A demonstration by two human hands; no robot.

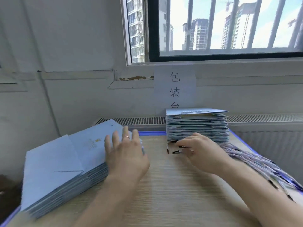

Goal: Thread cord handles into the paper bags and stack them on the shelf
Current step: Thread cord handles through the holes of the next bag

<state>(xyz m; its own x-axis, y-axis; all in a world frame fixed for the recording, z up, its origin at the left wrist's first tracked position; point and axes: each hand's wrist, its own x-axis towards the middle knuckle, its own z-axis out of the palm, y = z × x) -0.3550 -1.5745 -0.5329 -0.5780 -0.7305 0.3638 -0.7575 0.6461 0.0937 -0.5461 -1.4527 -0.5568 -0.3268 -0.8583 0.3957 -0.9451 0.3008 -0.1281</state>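
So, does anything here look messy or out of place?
The left stack of bags is askew: its upper bags lie fanned at different angles, unlike the squared stack at the back. The cords lie in a loose heap at the right edge of the table. Paint is chipped on the wall below the window.

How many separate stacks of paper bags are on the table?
2. The left stack lies under the left hand; the far stack stands farther back, just beyond the right hand. Others may lie outside the view.
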